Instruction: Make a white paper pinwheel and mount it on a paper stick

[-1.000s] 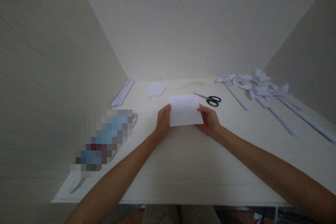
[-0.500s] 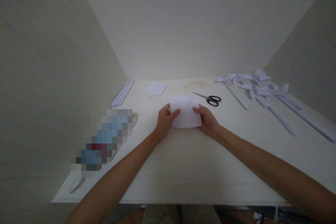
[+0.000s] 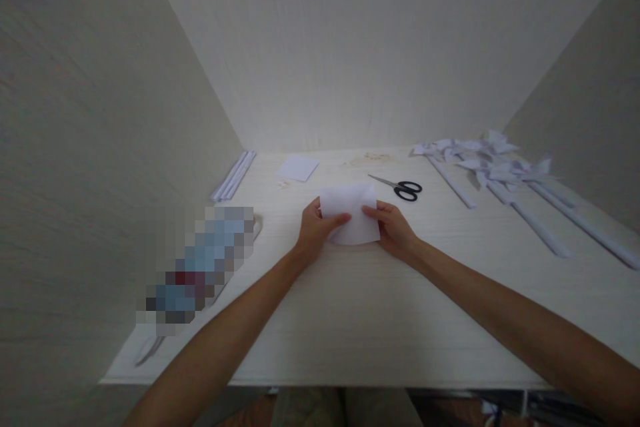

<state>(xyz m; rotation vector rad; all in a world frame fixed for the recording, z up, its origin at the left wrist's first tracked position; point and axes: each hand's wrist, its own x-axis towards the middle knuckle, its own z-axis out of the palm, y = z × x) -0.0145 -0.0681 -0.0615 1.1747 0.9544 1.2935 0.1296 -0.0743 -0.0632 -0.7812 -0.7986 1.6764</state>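
A white sheet of paper [image 3: 349, 232] is held up between both hands above the middle of the table. My left hand [image 3: 314, 228] grips its left side, thumb lying across the front and fingers behind. On the right side my right hand [image 3: 395, 228] pinches the paper the same way, its thumb pressed on the front face. The lower edge of the sheet bows slightly. Fingers behind the paper are hidden. Just beyond the right hand lie scissors [image 3: 406, 191] with black handles, blades pointing left.
Rolled white paper tubes [image 3: 234, 177] lie at the back left, near a flat stack of white paper [image 3: 299, 167]. Several paper pinwheel-like pieces on sticks [image 3: 540, 229] spread along the right. A blurred-out object [image 3: 205, 267] sits at the left edge. Walls enclose the table [image 3: 320, 347].
Both thumbs have slid inward over the paper, closer to each other. The sheet has shifted slightly to the left.
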